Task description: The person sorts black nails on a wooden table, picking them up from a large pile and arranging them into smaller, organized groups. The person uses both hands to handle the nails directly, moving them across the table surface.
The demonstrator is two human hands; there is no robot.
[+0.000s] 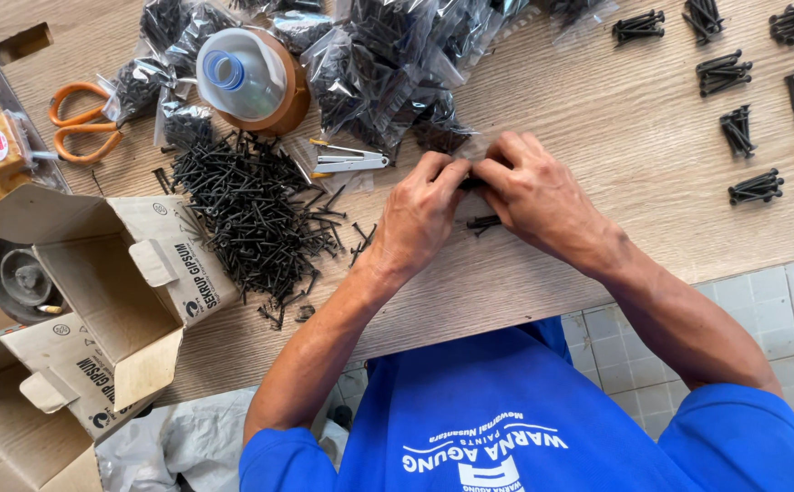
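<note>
Sitting open and empty at far left: a brown cardboard box [114,301], flaps spread. Lying beside it on the pale wooden surface [597,118]: a loose heap of black drywall screws [251,205], pointing every way. Pinching together at centre: left hand [420,214] and right hand [533,196], fingertips touching, palms down, wrists bent inward, closing narrowly on a small bundle of black screws [471,182], long axis roughly left-right. Resting at right, well apart: neat black screw bundles [757,187]. Filling clear plastic bags [388,73] behind: more screws.
</note>
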